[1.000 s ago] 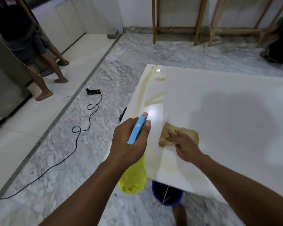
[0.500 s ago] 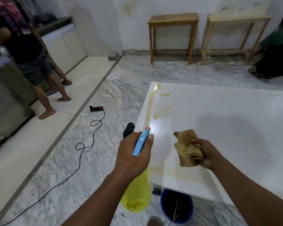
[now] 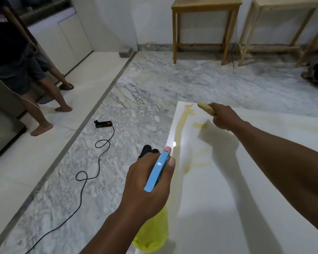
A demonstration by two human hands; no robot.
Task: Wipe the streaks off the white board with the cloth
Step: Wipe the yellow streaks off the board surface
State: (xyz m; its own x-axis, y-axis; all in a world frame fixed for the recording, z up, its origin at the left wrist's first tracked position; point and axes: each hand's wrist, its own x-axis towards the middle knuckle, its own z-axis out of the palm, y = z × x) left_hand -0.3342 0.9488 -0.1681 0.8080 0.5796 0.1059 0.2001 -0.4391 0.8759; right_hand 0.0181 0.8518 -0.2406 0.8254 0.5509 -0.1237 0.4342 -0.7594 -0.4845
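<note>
A: At the board's far-left corner, about eleven o'clock from the wearer, which way did the streaks lie from the cloth?

B: The cloth sat bunched in the right hand, with only a tan end poking out toward ten o'clock. The long streak ran just left of it, at nine o'clock from the grip, and a short smear lay at about seven o'clock, just beside the knuckles.

A: And the long streak's axis?

B: It ran twelve to six, hugging the board's left edge, from the far corner back toward the wearer. Fainter marks trailed on at six o'clock, nearer the left hand.

A: So which hand was better placed?

B: The right, I'd judge. It had the cloth and was right beside the top of the streak. The left grip was closed around the spray bottle, thumb along its blue trigger head, at the near-left edge of the board.

A: The right arm's pose?

B: Stretched out nearly straight across the board toward eleven o'clock, fist curled tight on the cloth. Whether the cloth touched the board I couldn't tell. A pull back along six o'clock looked like the move that would follow the streak.
</note>
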